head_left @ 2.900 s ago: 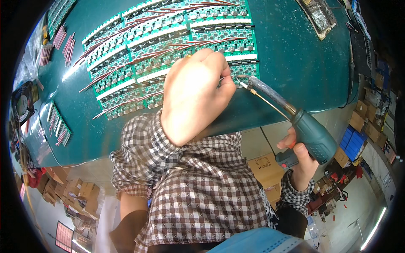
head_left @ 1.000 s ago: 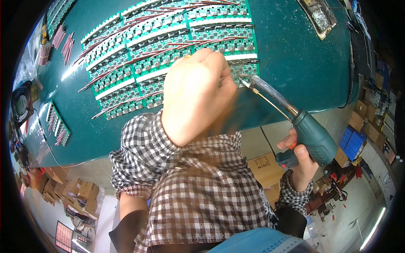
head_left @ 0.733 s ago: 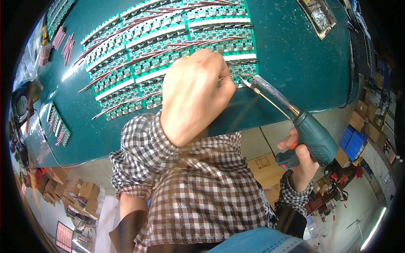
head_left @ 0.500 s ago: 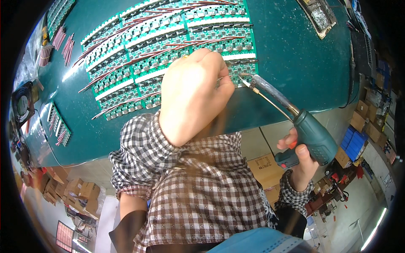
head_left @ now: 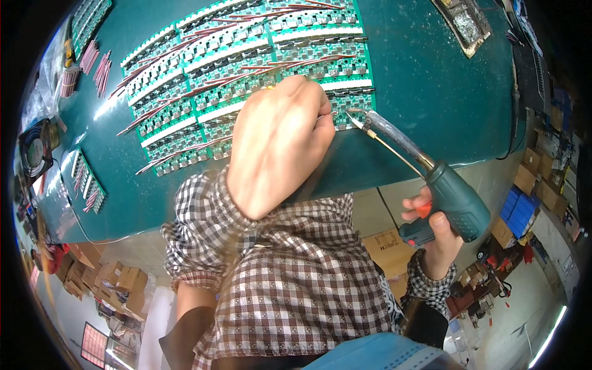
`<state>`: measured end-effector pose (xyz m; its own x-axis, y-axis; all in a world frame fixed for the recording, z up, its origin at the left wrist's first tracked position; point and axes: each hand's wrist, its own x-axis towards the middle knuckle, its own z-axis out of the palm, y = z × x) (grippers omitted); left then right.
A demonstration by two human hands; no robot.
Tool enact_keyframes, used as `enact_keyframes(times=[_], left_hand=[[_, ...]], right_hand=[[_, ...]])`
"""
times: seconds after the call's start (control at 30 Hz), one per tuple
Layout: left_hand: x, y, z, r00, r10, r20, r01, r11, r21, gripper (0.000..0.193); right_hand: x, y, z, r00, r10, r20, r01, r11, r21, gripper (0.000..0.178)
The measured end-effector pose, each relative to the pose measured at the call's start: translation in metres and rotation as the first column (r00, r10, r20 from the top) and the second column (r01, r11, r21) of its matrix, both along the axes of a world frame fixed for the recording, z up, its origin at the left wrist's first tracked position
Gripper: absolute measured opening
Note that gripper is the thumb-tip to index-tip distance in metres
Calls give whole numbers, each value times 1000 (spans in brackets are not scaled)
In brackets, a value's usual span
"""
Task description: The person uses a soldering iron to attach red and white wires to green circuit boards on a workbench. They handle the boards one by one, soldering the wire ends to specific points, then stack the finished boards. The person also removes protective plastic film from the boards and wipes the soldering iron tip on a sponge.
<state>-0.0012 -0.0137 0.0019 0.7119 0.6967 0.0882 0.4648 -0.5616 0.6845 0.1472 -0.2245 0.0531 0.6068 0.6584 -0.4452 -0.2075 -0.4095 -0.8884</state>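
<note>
Across the green tabletop lie panels of green circuit boards point(head_left: 228, 71), with small metal parts, white strips and red, black and white wires point(head_left: 246, 69) laid over them. My left hand point(head_left: 274, 148) is over the near edge of these panels, its fingers pinched on a thin wire point(head_left: 327, 115) that is mostly hidden. My right hand point(head_left: 441, 237) grips the handle of a dark green soldering gun point(head_left: 459, 200), with a finger at its red trigger. The gun's metal barrel points left, and its tip and thin feed tube point(head_left: 394, 148) meet near the board by my left fingertips.
A worn metal tray point(head_left: 464, 28) with silvery residue sits at the far right. Wire bundles point(head_left: 102, 74) and a small board piece point(head_left: 86, 182) lie at the left, near a black fan point(head_left: 36, 151). Cardboard boxes point(head_left: 117, 283) stand on the floor beyond the table.
My left hand has shifted slightly left and toward me, still pinched. The soldering gun has moved a little to the left, its tip staying close to the near board row.
</note>
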Motion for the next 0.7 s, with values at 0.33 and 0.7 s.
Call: enact_keyframes(times=[0.33,0.7], left_hand=[[1,-5,1,999,33,0,-33,999,24,11],[2,-7,-4,998,55,27,-57,997,57,13]], right_hand=[[0,1,0,1000,12,-26,-12,1000,15,53],[0,2,0,1000,16,8,-16,1000,18,56]])
